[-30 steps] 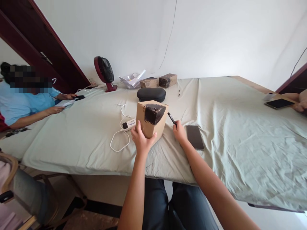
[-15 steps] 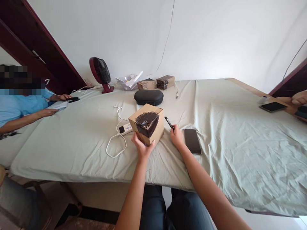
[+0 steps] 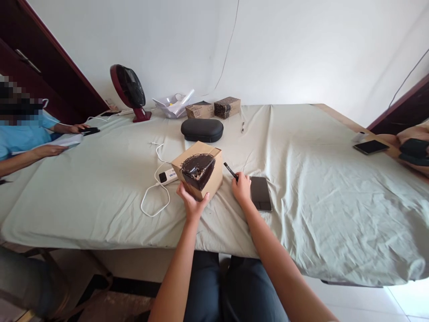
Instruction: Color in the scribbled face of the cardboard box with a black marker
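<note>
A brown cardboard box [image 3: 214, 179] with a dark scribbled patch over one corner is tilted towards me. My left hand [image 3: 192, 201] grips its near lower corner, thumb on one side and fingers on the other. In my right hand [image 3: 241, 187] is a black marker [image 3: 230, 171], its far end pointing up and left towards the box but apart from it. Just right of that hand a dark smartphone [image 3: 261, 194] lies flat on the cloth. Left of the box lies a white power strip [image 3: 167, 176] with a white cable [image 3: 143, 203], partly hidden behind the box.
Behind the box lies a black case [image 3: 202, 130]. Two cardboard boxes [image 3: 227, 107], a plastic basket [image 3: 170, 107] and a red fan [image 3: 129, 89] stand near the wall. A pen [image 3: 243, 128] lies on the cloth. A person in blue [image 3: 23, 141] sits left; another person's hands [image 3: 414, 138] are right.
The whole view has shifted slightly, so everything sits a little further left and higher. My left hand still grips the box, and the marker stays in my right hand.
</note>
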Available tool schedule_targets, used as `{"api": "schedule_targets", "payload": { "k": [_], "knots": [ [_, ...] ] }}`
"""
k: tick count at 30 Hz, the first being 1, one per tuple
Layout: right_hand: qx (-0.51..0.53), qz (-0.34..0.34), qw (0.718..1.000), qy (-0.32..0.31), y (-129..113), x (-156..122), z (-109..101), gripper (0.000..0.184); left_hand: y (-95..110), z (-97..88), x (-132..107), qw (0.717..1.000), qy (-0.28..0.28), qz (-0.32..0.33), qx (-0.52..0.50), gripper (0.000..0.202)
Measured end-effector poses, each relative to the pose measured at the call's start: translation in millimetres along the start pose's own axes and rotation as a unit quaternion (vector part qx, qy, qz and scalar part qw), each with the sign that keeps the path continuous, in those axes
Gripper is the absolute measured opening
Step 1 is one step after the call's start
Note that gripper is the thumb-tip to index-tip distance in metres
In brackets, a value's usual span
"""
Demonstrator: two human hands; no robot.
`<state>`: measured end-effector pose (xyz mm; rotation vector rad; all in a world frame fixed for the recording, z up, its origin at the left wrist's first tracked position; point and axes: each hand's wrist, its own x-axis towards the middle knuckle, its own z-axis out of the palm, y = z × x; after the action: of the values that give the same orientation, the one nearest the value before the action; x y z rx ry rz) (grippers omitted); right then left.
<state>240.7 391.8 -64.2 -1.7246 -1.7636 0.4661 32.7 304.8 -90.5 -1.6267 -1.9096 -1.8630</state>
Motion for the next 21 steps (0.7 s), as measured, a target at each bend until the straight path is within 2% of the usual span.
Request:
{"api": "schedule_targets", "payload": {
  "k": [5,12,16,21],
  "knots": [
    [-0.038,0.020,0.999,0.002,-0.9,-2.5,-3.3,0.029,-1.8,-0.3,-0.9,1.000,0.003,-0.023,-0.002,0.118],
    [-0.076,0.022,0.997,-0.016,-6.9,-4.0,-5.8,0.038,-5.7,-3.5,0.8,0.989,-0.027,-0.119,-0.082,0.126],
    [-0.088,0.019,0.996,-0.019,-9.2,-5.5,-5.1,0.040,-9.0,-6.6,0.9,0.989,-0.034,-0.108,-0.097,0.118],
    [-0.088,0.028,0.996,-0.007,-9.4,-8.6,-1.2,0.041,-10.4,-10.8,1.8,0.988,-0.067,-0.093,-0.099,0.119]
  ]
}}
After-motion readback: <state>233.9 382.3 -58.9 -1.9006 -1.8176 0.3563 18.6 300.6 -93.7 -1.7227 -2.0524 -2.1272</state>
